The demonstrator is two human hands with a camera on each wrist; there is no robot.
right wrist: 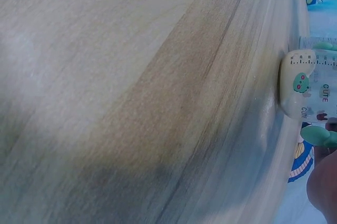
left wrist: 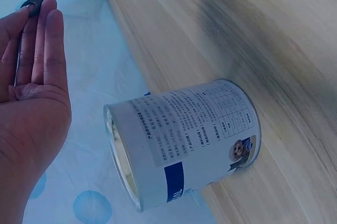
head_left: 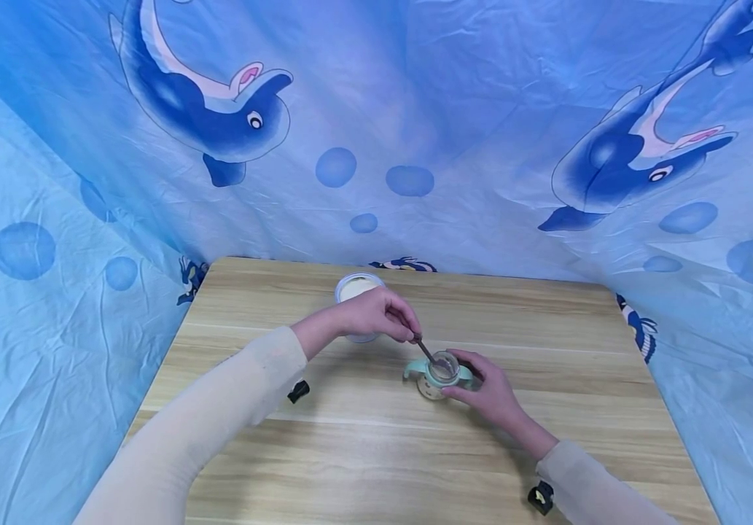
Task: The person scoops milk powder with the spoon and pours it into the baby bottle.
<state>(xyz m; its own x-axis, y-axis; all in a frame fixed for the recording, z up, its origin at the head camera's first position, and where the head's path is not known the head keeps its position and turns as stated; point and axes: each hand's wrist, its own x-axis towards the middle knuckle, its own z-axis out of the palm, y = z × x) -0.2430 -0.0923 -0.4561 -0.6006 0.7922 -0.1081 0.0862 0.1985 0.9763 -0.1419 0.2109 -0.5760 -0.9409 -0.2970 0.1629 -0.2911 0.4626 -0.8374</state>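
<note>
My left hand [head_left: 379, 313] pinches the end of a slim dark spoon [head_left: 425, 350], whose lower end goes down into the mouth of a clear baby bottle [head_left: 431, 389]. Green handles [head_left: 417, 367] stick out on both sides of the bottle. It stands on the table with pale contents at its bottom, printed "CUTE" beside a measuring scale in the right wrist view. From the right, my right hand [head_left: 488, 390] grips it around the collar and one handle. Behind the left hand is a white and blue can [left wrist: 184, 134], upright, holding pale powder.
The wooden table [head_left: 363, 467] reaches back to a blue curtain [head_left: 481, 146] printed with dolphins, which also hangs along both sides. The can stands near the table's far edge, partly covered by the left hand in the head view.
</note>
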